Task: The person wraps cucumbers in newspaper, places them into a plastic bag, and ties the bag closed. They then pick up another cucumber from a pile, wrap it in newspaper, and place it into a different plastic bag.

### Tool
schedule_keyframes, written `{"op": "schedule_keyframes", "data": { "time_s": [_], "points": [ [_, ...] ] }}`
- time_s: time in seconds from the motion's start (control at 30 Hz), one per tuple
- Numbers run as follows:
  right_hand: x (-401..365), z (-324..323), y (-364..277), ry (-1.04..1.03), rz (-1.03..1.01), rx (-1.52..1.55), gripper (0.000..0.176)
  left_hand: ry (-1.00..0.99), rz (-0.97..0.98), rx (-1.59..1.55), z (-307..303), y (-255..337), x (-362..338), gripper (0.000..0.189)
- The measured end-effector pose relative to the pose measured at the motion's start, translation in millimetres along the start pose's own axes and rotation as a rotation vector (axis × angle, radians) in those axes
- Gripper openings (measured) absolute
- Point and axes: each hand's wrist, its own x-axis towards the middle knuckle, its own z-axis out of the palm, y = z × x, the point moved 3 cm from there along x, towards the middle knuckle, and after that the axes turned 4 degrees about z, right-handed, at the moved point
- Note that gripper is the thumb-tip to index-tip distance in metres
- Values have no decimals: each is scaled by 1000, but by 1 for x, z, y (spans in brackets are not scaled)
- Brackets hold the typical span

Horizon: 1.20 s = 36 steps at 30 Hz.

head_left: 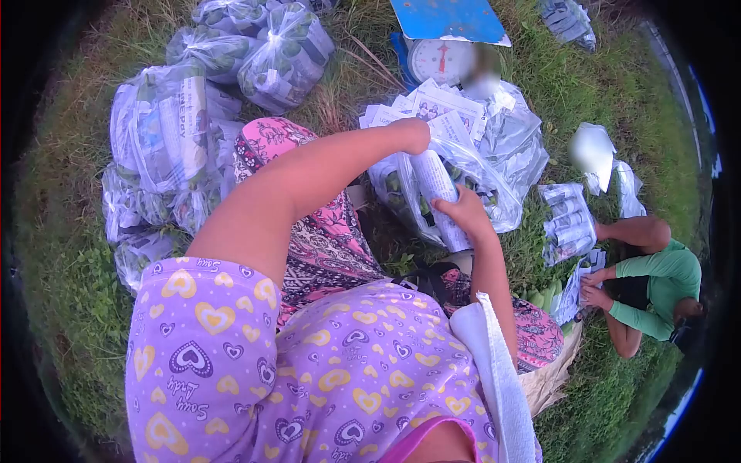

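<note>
My right hand point(467, 214) is closed around the lower part of a newspaper-wrapped roll point(434, 187), with the thumb across its front. What the paper encloses is hidden. At the roll's upper end is my left hand point(415, 136), bent at the wrist; its fingers are out of sight. Behind and below the roll sits an opened clear plastic bag point(494, 202), with green produce and newsprint showing through. A fanned stack of newspaper sheets point(444, 108) lies just beyond my left hand.
Filled plastic bags point(158, 127) are piled at left, with more bags point(285, 58) behind. A dial scale point(441, 60) with a blue pan point(451, 19) stands ahead. At right, a co-worker in a green sleeve point(648, 266) handles newspaper point(575, 289) beside long green vegetables point(546, 297). Grass surrounds everything.
</note>
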Motion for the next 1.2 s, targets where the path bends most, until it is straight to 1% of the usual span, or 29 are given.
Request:
{"op": "schedule_keyframes", "data": {
  "time_s": [0.03, 0.1, 0.2, 0.3, 0.4, 0.5, 0.6, 0.7, 0.8, 0.9, 0.97, 1.0, 1.07, 1.1, 1.17, 1.2],
  "points": [
    [7, 1, -3, -2, 8, -78, 59, -7, 13, -5, -2, 1, 0, 31],
    [20, 2, -15, -6, 15, -234, 56, -3, -28, -14, -6, 4, -1, 28],
    [26, -3, -54, 0, -49, -543, 52, -10, -45, -19, -18, 9, -10, 25],
    [35, 7, -63, 114, -246, -744, 48, -32, -30, -21, -18, 3, -3, 24],
    [40, 13, -77, 51, -236, -896, 57, -50, -13, -35, -14, -3, 8, 23],
    [51, 21, -78, 91, -393, -1101, 55, -49, 5, -66, -19, -6, 7, 24],
    [57, 18, -82, 90, -588, -1158, 43, -60, -5, -92, -25, -5, 3, 26],
    [63, 10, -93, -90, -445, -941, 39, -54, -5, -112, -30, -2, -2, 28],
    [76, 10, -101, -259, -188, -919, 36, -30, 4, -125, -32, -4, -3, 26],
    [101, 10, -86, -305, -65, -656, 44, -19, 19, -147, -26, -12, 5, 23],
    [123, 17, -50, -389, 67, -187, 48, -39, 25, -141, -24, -13, 8, 24],
    [126, 17, -47, -422, 127, 50, 51, -30, 30, -152, -26, -12, 6, 24],
    [127, 13, -40, -443, 160, 48, 55, -10, 32, -181, -29, -11, 2, 24],
    [124, 12, -39, -455, 177, 49, 57, -32, 38, -160, -28, -10, 4, 25],
    [114, 7, -40, -428, 96, -87, 64, -79, 51, -121, -26, -10, 9, 29],
    [106, 6, -41, -417, 53, -157, 68, -63, 68, -119, -28, -10, 7, 27]
  ]
}}
